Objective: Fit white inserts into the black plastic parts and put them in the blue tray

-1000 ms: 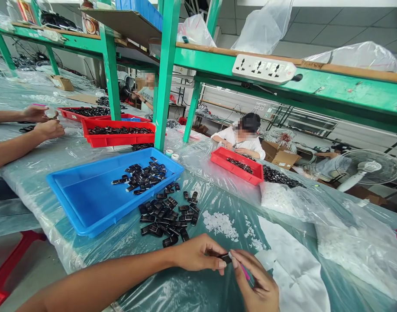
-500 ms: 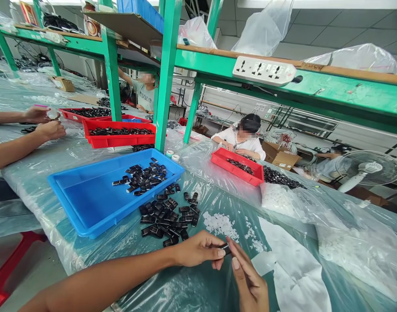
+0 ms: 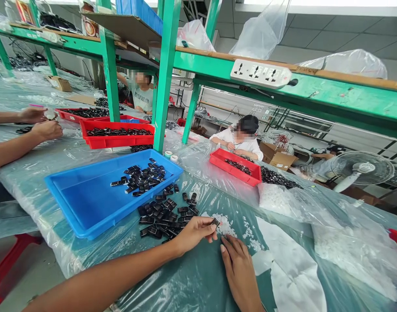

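Between thumb and fingers, my left hand point(image 3: 198, 232) pinches a small black piece point(image 3: 215, 222) just in front of a scatter of small white pieces point(image 3: 224, 224). My right hand point(image 3: 237, 264) rests palm down near the table surface, its fingertips at the near edge of the white pieces, apart from my left hand. Whether anything lies under its fingertips is hidden. A pile of black pieces point(image 3: 159, 214) lies beyond my left wrist. More black pieces fill the right end of a blue tray point(image 3: 88, 195).
Red trays point(image 3: 120, 141) and a green post point(image 3: 166, 78) stand behind the blue tray. White sheets point(image 3: 292, 268) and a plastic bag of white pieces point(image 3: 350, 255) lie at right. Another person's hands point(image 3: 47, 123) are at left; another person point(image 3: 243, 138) sits across the table.
My left hand has moved slightly up and left with the black piece. My right hand has come away from that piece and turned palm down toward the white pieces.
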Motion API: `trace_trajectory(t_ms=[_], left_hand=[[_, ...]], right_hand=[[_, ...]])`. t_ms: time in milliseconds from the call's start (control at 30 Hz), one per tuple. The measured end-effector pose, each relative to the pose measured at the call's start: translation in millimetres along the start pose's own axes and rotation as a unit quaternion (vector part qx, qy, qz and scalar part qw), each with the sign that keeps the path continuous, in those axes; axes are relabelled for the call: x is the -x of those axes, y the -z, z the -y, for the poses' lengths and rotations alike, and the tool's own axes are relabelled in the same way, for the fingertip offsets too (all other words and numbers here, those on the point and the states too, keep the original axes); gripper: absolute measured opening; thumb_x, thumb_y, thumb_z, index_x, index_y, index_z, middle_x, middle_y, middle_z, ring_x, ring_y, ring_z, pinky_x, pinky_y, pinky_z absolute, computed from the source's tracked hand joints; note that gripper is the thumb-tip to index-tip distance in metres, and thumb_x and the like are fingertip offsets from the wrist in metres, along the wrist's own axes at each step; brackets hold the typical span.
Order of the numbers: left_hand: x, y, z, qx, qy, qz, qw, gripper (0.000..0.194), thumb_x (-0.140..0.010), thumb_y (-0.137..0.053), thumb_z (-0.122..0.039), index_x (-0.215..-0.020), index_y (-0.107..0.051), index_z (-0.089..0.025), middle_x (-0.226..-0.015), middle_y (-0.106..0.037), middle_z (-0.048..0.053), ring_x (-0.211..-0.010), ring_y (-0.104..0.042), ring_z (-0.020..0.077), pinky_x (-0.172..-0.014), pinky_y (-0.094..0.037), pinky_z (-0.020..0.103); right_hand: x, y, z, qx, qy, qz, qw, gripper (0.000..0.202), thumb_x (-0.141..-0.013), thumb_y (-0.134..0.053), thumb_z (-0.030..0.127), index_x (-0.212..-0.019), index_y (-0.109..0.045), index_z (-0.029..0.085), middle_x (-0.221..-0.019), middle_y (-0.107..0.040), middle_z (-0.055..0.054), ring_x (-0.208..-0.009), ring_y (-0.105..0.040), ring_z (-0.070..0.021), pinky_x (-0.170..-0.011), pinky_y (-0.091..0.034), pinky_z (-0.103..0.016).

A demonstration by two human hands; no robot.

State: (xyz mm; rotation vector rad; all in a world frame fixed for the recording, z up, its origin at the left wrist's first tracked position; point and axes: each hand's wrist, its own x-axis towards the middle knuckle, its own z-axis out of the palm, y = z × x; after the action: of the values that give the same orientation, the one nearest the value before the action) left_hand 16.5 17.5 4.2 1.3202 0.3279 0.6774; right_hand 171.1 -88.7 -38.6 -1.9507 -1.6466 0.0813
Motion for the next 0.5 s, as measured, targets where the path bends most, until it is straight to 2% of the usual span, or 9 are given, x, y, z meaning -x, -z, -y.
trace_trajectory(t_ms=[167, 367, 500], left_hand=[[1.8, -1.4, 2.0, 0.003, 0.014, 0.018, 1.000, 0.042, -0.078, -0.061, -0.050, -0.087, -0.066, -0.009, -0.070, -0.060, 0.004, -0.059, -0.050, 0.0106, -0.063, -0.038, 0.023], [3.3, -2.6, 1.2, 0.014, 0.039, 0.031, 0.999, 0.042, -0.077, -0.061, -0.049, -0.090, -0.066, -0.009, -0.072, -0.061, 0.005, -0.060, -0.051, 0.0104, -0.065, -0.038, 0.024], [3.7, -2.1, 2.0, 0.015, 0.041, 0.030, 0.999, 0.044, -0.077, -0.061, -0.050, -0.092, -0.066, -0.009, -0.072, -0.061, 0.005, -0.060, -0.052, 0.0110, -0.066, -0.039, 0.025]], right_hand=[[-2.1, -0.4, 0.1, 0.000, 0.013, -0.003, 1.000, 0.043, -0.090, -0.037, 0.039, -0.116, -0.062, 0.015, -0.117, -0.059, -0.012, -0.114, -0.045, -0.0315, -0.094, -0.037, -0.050], [-3.4, 5.1, -0.4, -0.050, 0.016, -0.002, 0.999, 0.035, -0.093, -0.035, 0.034, -0.109, -0.063, 0.021, -0.106, -0.063, -0.007, -0.102, -0.054, -0.0215, -0.088, -0.044, -0.037], [-3.3, 3.0, -3.9, -0.063, 0.008, -0.011, 0.998, 0.030, -0.090, -0.042, 0.033, -0.105, -0.065, 0.021, -0.099, -0.064, -0.006, -0.096, -0.055, -0.0232, -0.084, -0.044, -0.038]])
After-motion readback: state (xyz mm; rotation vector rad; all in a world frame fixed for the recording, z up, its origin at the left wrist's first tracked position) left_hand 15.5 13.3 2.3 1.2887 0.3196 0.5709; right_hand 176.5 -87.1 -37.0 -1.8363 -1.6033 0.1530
